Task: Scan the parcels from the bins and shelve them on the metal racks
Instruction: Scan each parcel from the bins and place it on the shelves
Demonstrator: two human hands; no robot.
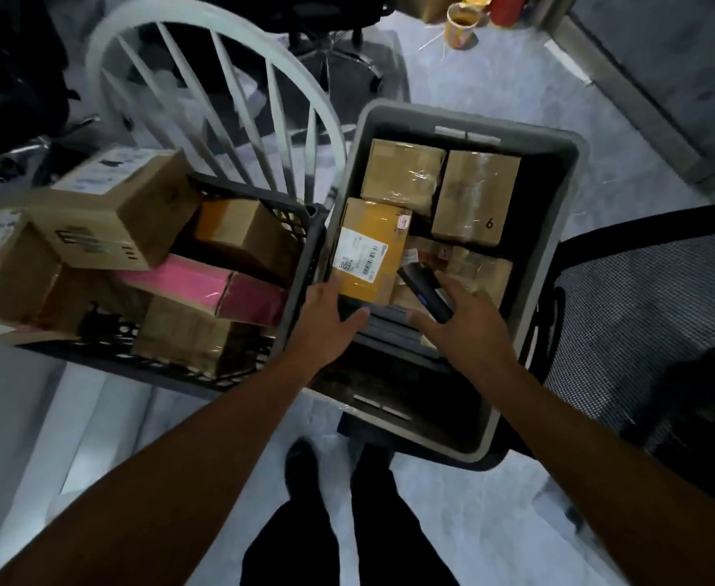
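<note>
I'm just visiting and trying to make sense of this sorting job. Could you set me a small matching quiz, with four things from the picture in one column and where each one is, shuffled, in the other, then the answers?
Things:
1. pink box
2. box marked 6
3. yellow parcel with the barcode label
4. black scanner

Places:
A. in the right hand
B. grey bin, far right side
C. black crate on the left
D. grey bin, just ahead of the left hand

Pairs: 1-C, 2-B, 3-D, 4-A.
</note>
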